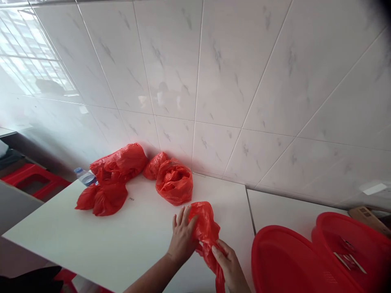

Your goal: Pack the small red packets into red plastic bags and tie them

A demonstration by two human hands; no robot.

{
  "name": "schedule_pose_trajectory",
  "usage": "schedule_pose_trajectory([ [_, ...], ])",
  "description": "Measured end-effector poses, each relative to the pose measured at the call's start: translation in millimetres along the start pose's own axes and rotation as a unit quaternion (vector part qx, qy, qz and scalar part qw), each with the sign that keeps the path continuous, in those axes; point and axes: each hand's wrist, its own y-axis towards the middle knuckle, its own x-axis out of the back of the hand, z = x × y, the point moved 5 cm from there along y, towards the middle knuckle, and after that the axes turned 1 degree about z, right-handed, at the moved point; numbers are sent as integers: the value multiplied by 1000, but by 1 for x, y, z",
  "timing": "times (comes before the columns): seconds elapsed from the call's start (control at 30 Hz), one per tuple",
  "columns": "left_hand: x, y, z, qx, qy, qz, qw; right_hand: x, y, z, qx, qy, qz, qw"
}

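Note:
A crumpled red plastic bag (pixel 203 219) is between my two hands above the white table (pixel 137 244). My left hand (pixel 183 234) lies against the bag's left side, its fingers stretched out and apart. Lower down, my right hand (pixel 226 260) grips the narrow gathered part of the bag between thumb and fingers, and a twisted end hangs below. Just beyond my hands stands an open-topped red bag (pixel 175 189) with more red plastic bunched inside it. I cannot tell whether the bag in my hands holds anything.
Several red bags (pixel 120 162) lie along the tiled wall (pixel 174 81), with a clear plastic bottle (pixel 85 177) at the left. Red plastic basins (pixel 281 260) stand at the right, one holding small sticks. A red stool (pixel 33 179) is beyond the table's left edge.

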Motion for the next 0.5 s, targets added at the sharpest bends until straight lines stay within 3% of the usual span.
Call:
schedule_pose_trajectory([
  [0.2,25,8,36,32,-160,89,983,53,2,-29,-36,-190,-151,969],
  [0.33,39,0,48,115,-201,109,967,87,8,-31,10,-251,-245,936],
  [0.5,42,-7,48,192,-284,92,935,102,18,-21,82,-361,-283,885],
])
